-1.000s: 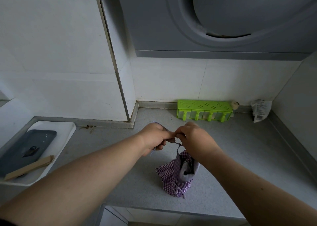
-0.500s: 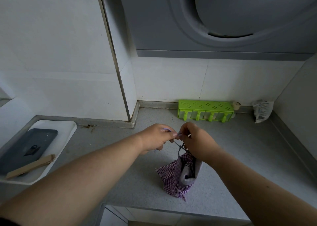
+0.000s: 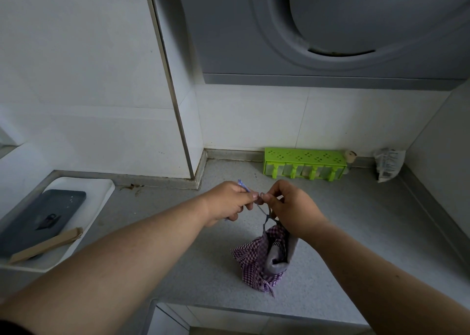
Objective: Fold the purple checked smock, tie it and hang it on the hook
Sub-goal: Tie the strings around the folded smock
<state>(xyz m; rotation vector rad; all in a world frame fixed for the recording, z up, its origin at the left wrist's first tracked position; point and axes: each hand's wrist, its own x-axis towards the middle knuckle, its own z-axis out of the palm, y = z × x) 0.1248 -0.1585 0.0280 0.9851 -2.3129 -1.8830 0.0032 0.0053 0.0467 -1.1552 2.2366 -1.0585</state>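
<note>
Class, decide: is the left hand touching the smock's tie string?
Touching. The head view shows the left hand pinching the tie string, whose purple end sticks out above the fist; the smock hangs below.

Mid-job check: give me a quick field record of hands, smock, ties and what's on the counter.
left hand: pinches a tie strap
right hand: pinches the tie strap above the bundle
smock: folded purple checked bundle hanging from its straps, bottom near the counter
hook: not in view
rear of counter: green rack, crumpled packet
left: white tray with dark phone
</note>
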